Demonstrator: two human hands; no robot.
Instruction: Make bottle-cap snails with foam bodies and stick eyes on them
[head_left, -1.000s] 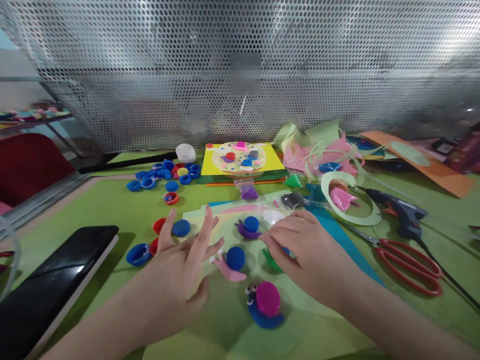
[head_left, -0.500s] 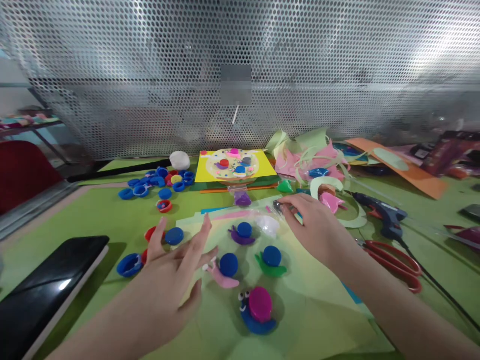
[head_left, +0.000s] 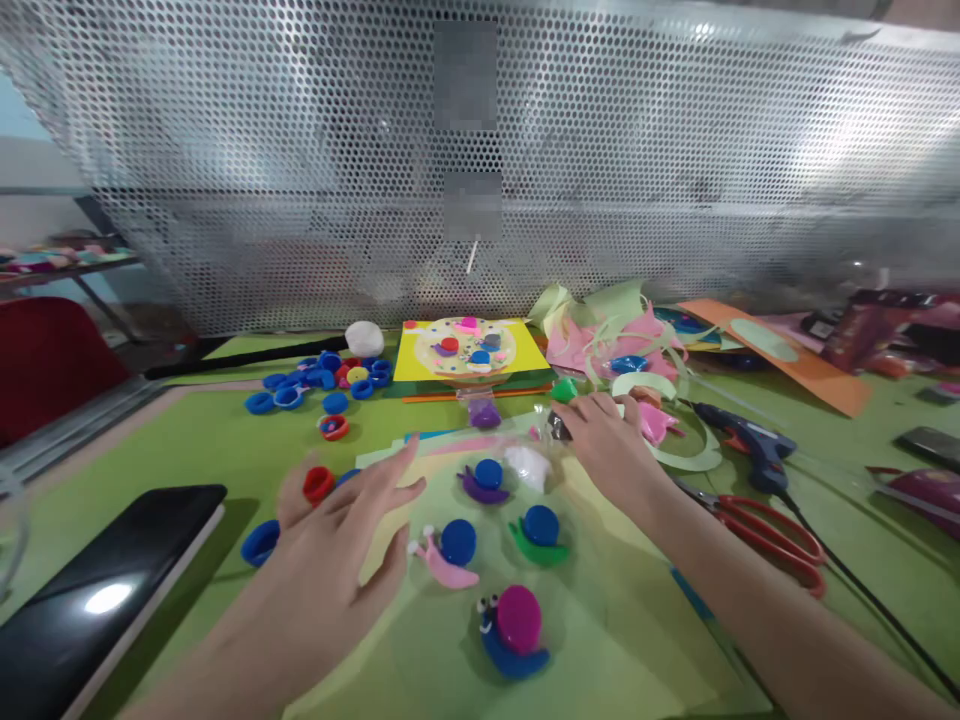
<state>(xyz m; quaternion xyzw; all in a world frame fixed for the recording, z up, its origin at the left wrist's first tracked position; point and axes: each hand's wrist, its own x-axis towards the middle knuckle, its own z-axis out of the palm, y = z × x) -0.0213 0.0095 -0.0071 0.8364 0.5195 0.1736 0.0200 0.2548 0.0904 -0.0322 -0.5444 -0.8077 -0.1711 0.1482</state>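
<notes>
My left hand (head_left: pixel 341 555) hovers with its fingers spread and holds nothing, partly over some red and blue bottle caps. My right hand (head_left: pixel 611 440) reaches forward, its fingertips closed on a small clear bag of black clay (head_left: pixel 559 427). Below it lies a bag of white clay (head_left: pixel 527 467). Between the hands, on pale green paper (head_left: pixel 622 620), several clay snails with cap shells lie: a purple one (head_left: pixel 480 487), a green one (head_left: pixel 541 548), a pink one (head_left: pixel 448 572) and a blue one (head_left: pixel 510 655) with a magenta shell and white eyes.
A phone (head_left: pixel 105 600) lies at the left, with a heap of blue caps (head_left: pixel 307 375) behind it. At the back stands a yellow card (head_left: pixel 409 362) with small snails. Paper scraps (head_left: pixel 600 335), a glue gun (head_left: pixel 750 440) and red-handled scissors (head_left: pixel 772 540) lie on the right.
The view has tilted up slightly. My right fingers have curled further over the bag of black clay. My left hand stays spread, turned a little.
</notes>
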